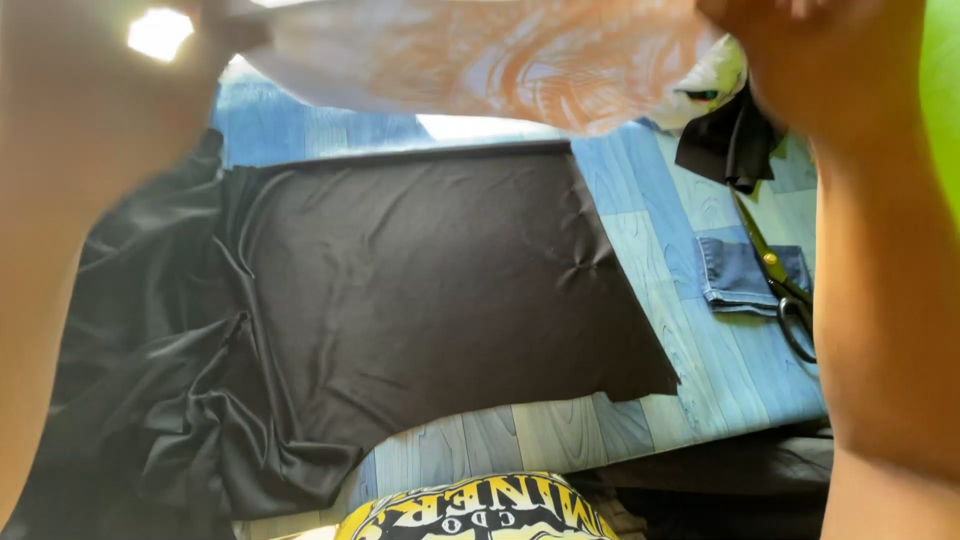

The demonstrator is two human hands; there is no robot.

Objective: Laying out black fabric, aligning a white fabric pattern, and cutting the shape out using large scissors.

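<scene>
Blue wood-patterned floor (700, 350) (bright light glare at top).

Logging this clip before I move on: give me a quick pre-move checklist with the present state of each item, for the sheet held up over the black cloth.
1. Left hand grips the patterned sheet: cannot tell, glare and blur hide the fingers.
2. Right hand grips the sheet: cannot tell, fingers blurred.
3. Sheet lifted off the black cloth: ok.
4. Black cloth lies flat: not ok, its left side is bunched in folds.
5. Scissors off the cloth: ok, they lie to the right, partly on a denim piece.
6. Whole sheet in view: not ok, its top is cut off.
</scene>
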